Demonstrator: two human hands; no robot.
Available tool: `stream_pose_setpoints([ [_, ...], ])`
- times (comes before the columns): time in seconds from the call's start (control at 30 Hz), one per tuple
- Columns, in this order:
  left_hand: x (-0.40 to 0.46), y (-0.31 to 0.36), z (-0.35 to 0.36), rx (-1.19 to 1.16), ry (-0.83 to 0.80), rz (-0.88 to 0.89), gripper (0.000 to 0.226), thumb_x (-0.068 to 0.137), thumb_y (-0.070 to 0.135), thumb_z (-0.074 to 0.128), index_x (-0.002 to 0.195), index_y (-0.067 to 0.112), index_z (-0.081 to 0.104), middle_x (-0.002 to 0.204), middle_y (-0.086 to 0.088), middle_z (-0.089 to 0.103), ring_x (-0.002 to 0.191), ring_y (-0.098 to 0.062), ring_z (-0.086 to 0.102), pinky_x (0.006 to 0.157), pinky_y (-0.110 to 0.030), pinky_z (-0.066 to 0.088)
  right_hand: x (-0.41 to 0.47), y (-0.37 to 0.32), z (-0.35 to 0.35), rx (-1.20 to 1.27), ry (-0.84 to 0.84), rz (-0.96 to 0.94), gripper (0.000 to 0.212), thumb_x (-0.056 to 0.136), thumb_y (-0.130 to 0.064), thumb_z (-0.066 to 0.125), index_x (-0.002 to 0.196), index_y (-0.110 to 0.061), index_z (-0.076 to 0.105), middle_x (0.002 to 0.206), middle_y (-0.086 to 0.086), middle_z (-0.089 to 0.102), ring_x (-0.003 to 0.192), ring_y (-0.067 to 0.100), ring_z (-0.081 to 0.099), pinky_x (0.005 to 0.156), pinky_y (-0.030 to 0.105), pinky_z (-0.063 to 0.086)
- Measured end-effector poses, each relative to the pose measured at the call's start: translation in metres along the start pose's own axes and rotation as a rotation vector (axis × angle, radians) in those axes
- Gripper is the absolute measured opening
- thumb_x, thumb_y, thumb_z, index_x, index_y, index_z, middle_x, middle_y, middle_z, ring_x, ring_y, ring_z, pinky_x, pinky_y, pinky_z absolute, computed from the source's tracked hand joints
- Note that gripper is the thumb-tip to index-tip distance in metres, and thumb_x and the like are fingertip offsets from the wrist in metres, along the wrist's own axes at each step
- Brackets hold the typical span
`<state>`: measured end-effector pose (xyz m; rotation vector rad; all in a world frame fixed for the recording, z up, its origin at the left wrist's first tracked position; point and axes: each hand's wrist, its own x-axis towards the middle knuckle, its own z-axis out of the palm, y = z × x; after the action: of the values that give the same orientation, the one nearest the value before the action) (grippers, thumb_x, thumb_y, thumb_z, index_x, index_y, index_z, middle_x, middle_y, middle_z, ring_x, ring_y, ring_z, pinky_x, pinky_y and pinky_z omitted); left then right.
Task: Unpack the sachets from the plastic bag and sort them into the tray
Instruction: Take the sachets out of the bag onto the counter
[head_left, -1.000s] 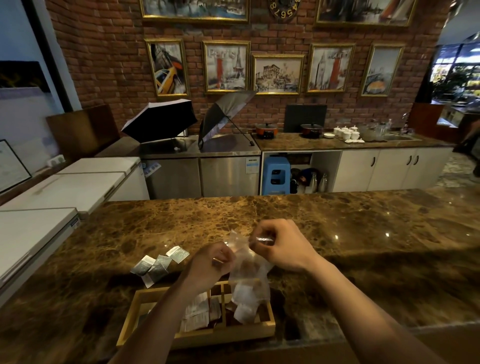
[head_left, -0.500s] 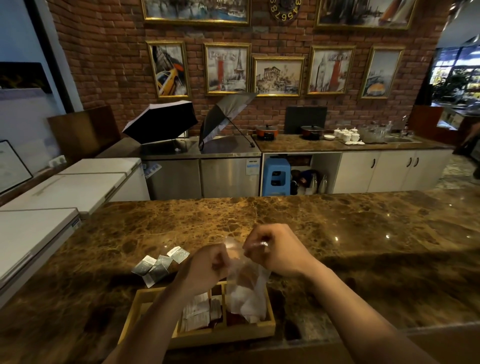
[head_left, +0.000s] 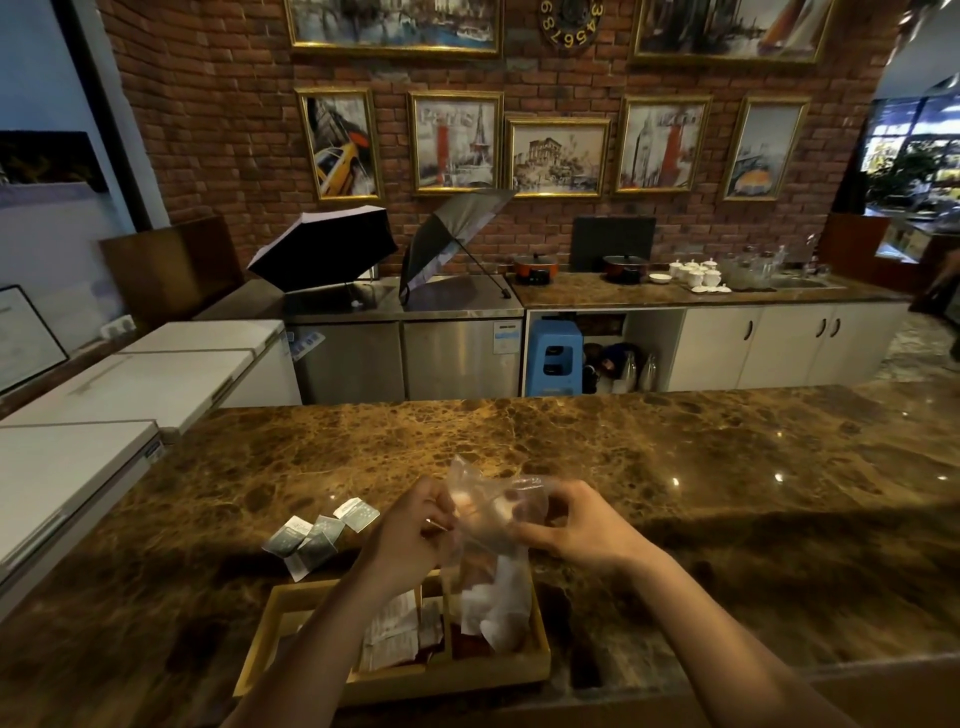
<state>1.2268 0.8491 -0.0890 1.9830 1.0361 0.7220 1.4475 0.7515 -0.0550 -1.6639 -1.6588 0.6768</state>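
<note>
A clear plastic bag with white sachets in its bottom hangs over the wooden tray on the marble counter. My left hand pinches the bag's left top edge and my right hand grips its right top edge, with the mouth spread between them. The tray has compartments; white sachets lie in the middle one and dark red ones in the right one, partly behind the bag. A small pile of grey-white sachets lies on the counter beyond the tray's left end.
The brown marble counter stretches wide to the right and left of the tray. Its front edge runs just below the tray. White chest freezers stand past the counter's left end. A back counter with umbrellas, pots and cups is far behind.
My hands have drawn apart, my right hand moving right, pulling the bag's mouth wider. The bag has sunk a little lower over the tray's right compartment.
</note>
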Motion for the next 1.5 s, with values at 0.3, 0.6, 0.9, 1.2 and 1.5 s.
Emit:
stream_pose_setpoints([
  [0.3, -0.005, -0.008, 0.007, 0.062, -0.225, -0.053, 0.044, 0.077, 0.021, 0.083, 0.105, 0.045, 0.06, 0.107, 0.015, 0.068, 0.101, -0.005, 0.065, 0.078, -0.026, 0.059, 0.003, 0.006, 0.008, 0.142, 0.088, 0.025, 0.008, 0.094, -0.021, 0.073, 0.099, -0.016, 0.078, 0.09, 0.006, 0.079, 0.079, 0.027, 0.077, 0.068, 0.045, 0.065],
  [0.6, -0.001, -0.008, 0.022, 0.097, -0.262, -0.075, 0.034, 0.094, 0.003, 0.06, 0.101, 0.035, 0.07, 0.109, 0.016, 0.074, 0.107, 0.004, 0.065, 0.091, -0.027, 0.055, 0.002, 0.008, 0.014, 0.217, 0.017, 0.044, 0.022, 0.097, -0.017, 0.069, 0.116, -0.009, 0.073, 0.106, 0.005, 0.079, 0.097, 0.013, 0.075, 0.091, 0.032, 0.06],
  [0.9, -0.002, -0.011, 0.014, 0.152, -0.138, -0.031, 0.024, 0.089, 0.021, 0.072, 0.089, 0.043, 0.062, 0.095, 0.02, 0.074, 0.096, 0.004, 0.066, 0.089, -0.038, 0.056, 0.001, 0.012, 0.01, 0.234, 0.115, 0.047, 0.02, 0.094, -0.014, 0.073, 0.113, -0.015, 0.076, 0.104, 0.002, 0.08, 0.096, 0.013, 0.076, 0.09, 0.038, 0.061],
  [1.2, 0.004, 0.006, 0.017, 0.035, -0.041, -0.042, 0.016, 0.092, 0.021, 0.067, 0.094, 0.037, 0.064, 0.091, 0.015, 0.075, 0.085, 0.004, 0.069, 0.086, -0.037, 0.057, 0.002, 0.02, -0.002, 0.417, 0.284, 0.227, 0.041, 0.083, -0.01, 0.083, 0.118, -0.015, 0.062, 0.108, 0.01, 0.073, 0.097, 0.025, 0.075, 0.078, 0.049, 0.065],
  [1.5, 0.017, 0.033, 0.047, -0.054, -0.051, -0.058, 0.027, 0.091, 0.028, 0.069, 0.113, 0.037, 0.057, 0.109, 0.006, 0.071, 0.095, -0.01, 0.07, 0.086, -0.043, 0.059, -0.018, 0.054, -0.016, 0.384, 0.287, 0.34, 0.038, 0.089, 0.0, 0.074, 0.123, -0.003, 0.057, 0.1, 0.007, 0.068, 0.081, 0.014, 0.067, 0.058, 0.012, 0.054],
])
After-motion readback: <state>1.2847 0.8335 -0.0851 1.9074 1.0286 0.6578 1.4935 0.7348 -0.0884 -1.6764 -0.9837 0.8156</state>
